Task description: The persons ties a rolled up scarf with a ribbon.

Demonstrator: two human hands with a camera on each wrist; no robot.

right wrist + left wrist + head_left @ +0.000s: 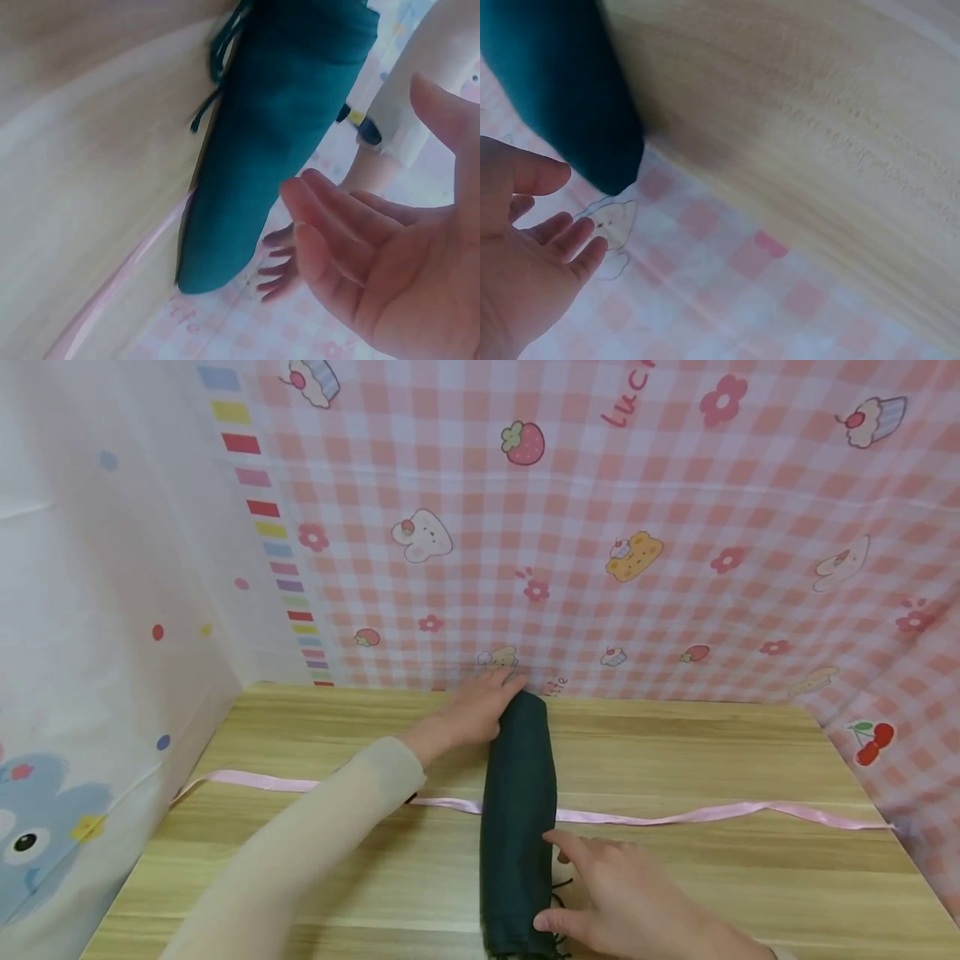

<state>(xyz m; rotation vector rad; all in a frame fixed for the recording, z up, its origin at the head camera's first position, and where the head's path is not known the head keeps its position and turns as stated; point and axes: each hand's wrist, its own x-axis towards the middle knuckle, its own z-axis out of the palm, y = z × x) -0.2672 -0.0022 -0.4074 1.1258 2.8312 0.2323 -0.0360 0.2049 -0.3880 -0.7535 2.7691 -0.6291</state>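
Note:
A dark green fringed scarf (pixel 517 827), folded into a long narrow bundle, lies lengthwise on the table. Its black-looking tassels (pixel 558 902) stick out at the near end. Across the table runs a pink ribbon (pixel 637 817), its middle hidden beneath the scarf. At the scarf's far end, my left hand (pixel 480 706) is beside the left edge with its fingers extended; the left wrist view shows the thumb (pixel 544 178) apart from the fingers. My right hand (pixel 622 893) is by the near right side, thumb and index finger spread at the scarf's edge, palm and relaxed fingers (pixel 345 225) visible.
The wood-grain table (pixel 712 752) meets a pink checked cloth backdrop (pixel 465 485) just past the scarf's far end. A white patterned curtain (pixel 112 577) hangs along the left. My left sleeve (pixel 300 843) crosses over the ribbon.

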